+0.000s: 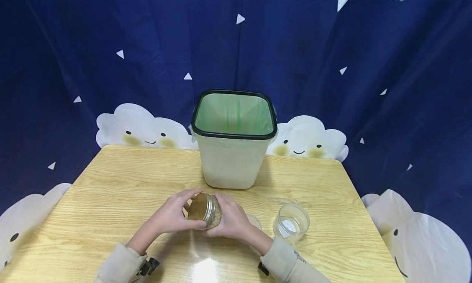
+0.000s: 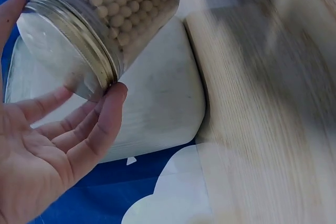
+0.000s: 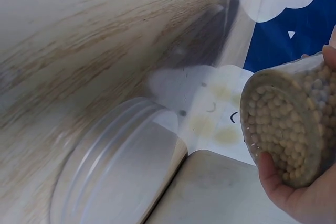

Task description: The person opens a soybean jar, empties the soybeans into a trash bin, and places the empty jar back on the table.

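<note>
Indoors, wooden table (image 1: 110, 184), starry blue curtain (image 1: 110, 49), hands gripping bean jar (image 1: 210, 212), bin (image 1: 233, 151) behind.

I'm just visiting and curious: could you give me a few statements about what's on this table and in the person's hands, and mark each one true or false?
1. The jar in the hands is filled with small round beige beads. True.
2. The jar's metal lid is off and lying on the table. False: it is on the jar, with the left hand around it.
3. The right hand holds the jar's body. True.
4. The bin stands at the table's near edge. False: it stands behind the hands.
5. The clear container to the right holds beads. False: no beads show in it.
</note>
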The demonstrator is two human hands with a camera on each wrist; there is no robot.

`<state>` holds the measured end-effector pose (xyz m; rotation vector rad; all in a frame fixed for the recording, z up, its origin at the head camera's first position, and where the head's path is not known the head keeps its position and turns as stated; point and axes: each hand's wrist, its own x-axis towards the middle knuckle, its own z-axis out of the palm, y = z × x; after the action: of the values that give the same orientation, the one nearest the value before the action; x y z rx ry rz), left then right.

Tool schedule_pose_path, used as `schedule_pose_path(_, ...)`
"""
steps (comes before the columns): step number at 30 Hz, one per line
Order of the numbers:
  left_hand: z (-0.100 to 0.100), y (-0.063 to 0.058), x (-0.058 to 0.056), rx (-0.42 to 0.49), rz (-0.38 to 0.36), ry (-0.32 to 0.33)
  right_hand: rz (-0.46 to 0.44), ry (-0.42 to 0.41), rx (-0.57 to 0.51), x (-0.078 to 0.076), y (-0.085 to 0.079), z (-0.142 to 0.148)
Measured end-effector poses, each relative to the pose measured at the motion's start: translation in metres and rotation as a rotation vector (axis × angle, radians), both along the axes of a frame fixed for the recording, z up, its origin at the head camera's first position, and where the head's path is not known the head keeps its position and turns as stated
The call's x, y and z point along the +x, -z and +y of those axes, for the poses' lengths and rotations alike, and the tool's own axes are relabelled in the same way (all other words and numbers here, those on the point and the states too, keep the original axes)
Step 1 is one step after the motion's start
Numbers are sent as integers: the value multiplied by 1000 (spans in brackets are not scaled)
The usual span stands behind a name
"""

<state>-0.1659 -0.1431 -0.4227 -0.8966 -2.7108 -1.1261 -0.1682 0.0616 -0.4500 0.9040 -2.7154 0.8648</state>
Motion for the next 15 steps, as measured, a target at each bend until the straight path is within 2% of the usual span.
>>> schedule_pose_path(4, 3, 0, -1, 17, -18, -27, 23, -6, -7, 0, 1, 0)
schedule_pose_path(7, 2, -1, 0, 3, 5, -20, 30, -4, 1, 0, 1, 0)
schedule_pose_path(9, 0, -1, 1, -10, 31, 18, 25, -6, 3, 0, 2, 0)
schedule_pose_path(11, -2, -2, 1, -23, 43, 85, 14, -8, 6, 0, 2, 0)
schedule_pose_path(15, -5, -3, 1, -49, 31, 216, 7, -11, 10, 1, 2, 1)
